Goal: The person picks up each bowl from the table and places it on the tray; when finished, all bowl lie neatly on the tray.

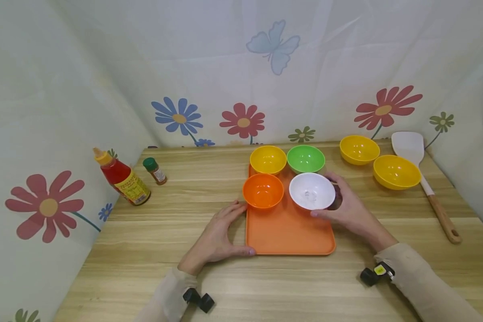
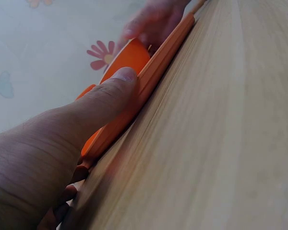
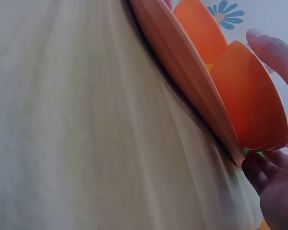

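Observation:
An orange tray (image 1: 290,232) lies on the wooden table and carries a yellow bowl (image 1: 267,159), a green bowl (image 1: 305,158), an orange bowl (image 1: 263,191) and a white bowl (image 1: 311,191). My left hand (image 1: 241,229) holds the tray's front left corner, fingers along the left edge. In the left wrist view its thumb (image 2: 105,96) lies on the tray rim (image 2: 158,67). My right hand (image 1: 338,203) grips the tray's right edge beside the white bowl, thumb on top. The right wrist view shows curled fingers (image 3: 261,167) at the tray rim (image 3: 182,62).
A red sauce bottle (image 1: 122,179) and a small green-capped jar (image 1: 154,171) stand at the left. Two yellow bowls (image 1: 359,150) (image 1: 396,171) and a white spatula (image 1: 420,174) with a wooden handle lie at the right. Flowered cloth walls close in three sides.

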The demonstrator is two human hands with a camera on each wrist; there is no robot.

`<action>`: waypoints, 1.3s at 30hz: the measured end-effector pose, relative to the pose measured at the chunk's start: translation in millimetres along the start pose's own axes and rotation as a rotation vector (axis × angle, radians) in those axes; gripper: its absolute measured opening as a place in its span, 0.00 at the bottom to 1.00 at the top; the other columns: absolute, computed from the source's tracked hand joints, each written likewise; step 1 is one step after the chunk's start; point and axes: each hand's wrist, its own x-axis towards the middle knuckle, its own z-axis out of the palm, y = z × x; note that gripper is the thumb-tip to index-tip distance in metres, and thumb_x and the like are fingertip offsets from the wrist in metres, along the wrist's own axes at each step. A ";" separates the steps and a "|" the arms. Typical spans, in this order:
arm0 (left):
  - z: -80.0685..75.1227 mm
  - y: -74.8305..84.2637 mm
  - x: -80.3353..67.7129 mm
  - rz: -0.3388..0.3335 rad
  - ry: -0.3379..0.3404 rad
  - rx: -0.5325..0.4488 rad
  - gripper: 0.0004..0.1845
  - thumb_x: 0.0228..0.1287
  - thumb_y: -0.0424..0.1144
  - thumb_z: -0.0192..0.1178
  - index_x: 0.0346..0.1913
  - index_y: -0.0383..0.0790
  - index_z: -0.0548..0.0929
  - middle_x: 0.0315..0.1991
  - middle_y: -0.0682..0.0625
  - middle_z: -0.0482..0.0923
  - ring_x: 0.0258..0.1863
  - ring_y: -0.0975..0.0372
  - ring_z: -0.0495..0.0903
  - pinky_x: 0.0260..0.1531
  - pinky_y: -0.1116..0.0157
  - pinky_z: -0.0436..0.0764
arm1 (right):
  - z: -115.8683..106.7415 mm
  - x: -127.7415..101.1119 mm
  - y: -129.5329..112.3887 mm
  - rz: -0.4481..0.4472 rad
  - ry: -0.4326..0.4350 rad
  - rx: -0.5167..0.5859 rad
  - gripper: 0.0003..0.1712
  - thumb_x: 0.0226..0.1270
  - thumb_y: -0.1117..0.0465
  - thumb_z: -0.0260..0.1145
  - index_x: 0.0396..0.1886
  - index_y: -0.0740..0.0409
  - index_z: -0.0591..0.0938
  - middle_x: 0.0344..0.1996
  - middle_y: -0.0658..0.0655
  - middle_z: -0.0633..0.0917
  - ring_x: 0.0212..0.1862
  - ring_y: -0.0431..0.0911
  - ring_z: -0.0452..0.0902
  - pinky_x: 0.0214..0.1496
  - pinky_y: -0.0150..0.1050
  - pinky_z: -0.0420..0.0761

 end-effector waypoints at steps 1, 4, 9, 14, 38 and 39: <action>-0.1 0.0 0.1 0.000 0.000 0.003 0.64 0.40 0.77 0.74 0.81 0.54 0.64 0.80 0.58 0.60 0.82 0.55 0.53 0.78 0.44 0.57 | -0.8 -0.2 -0.7 0.001 0.005 -0.003 0.68 0.46 0.47 0.88 0.82 0.41 0.56 0.71 0.51 0.69 0.70 0.52 0.68 0.75 0.58 0.67; -0.7 0.3 0.0 -0.004 -0.002 0.003 0.64 0.40 0.77 0.75 0.81 0.53 0.64 0.80 0.57 0.60 0.82 0.55 0.53 0.78 0.44 0.57 | -4.6 -1.0 -3.4 0.006 0.024 -0.006 0.67 0.47 0.47 0.87 0.82 0.38 0.56 0.74 0.52 0.68 0.69 0.55 0.68 0.73 0.61 0.68; -1.0 0.5 0.2 -0.013 -0.010 0.006 0.64 0.40 0.76 0.75 0.81 0.52 0.64 0.80 0.58 0.60 0.82 0.56 0.52 0.78 0.46 0.56 | -18.2 0.7 -12.8 -0.056 0.084 -0.034 0.65 0.50 0.52 0.87 0.82 0.38 0.56 0.76 0.55 0.66 0.71 0.57 0.68 0.72 0.58 0.72; -0.2 -0.9 -0.3 -0.015 -0.008 -0.002 0.64 0.40 0.76 0.75 0.81 0.54 0.63 0.80 0.59 0.59 0.82 0.57 0.52 0.78 0.45 0.56 | -38.4 7.0 -22.1 -0.101 0.148 -0.126 0.67 0.51 0.55 0.86 0.84 0.39 0.54 0.76 0.52 0.65 0.73 0.54 0.67 0.63 0.21 0.70; -0.4 -0.4 0.3 -0.019 -0.016 0.001 0.64 0.39 0.78 0.74 0.81 0.55 0.63 0.80 0.60 0.60 0.82 0.58 0.51 0.77 0.43 0.57 | -131.6 1.6 -11.6 0.089 0.423 -0.163 0.61 0.63 0.46 0.77 0.84 0.27 0.46 0.84 0.47 0.53 0.82 0.56 0.49 0.82 0.60 0.52; -0.4 -0.3 0.3 -0.018 -0.015 0.002 0.65 0.39 0.78 0.74 0.81 0.55 0.63 0.80 0.59 0.60 0.82 0.57 0.51 0.77 0.43 0.57 | -134.2 1.1 -8.3 0.103 0.428 -0.163 0.61 0.64 0.45 0.77 0.84 0.27 0.46 0.84 0.47 0.52 0.83 0.56 0.48 0.82 0.62 0.51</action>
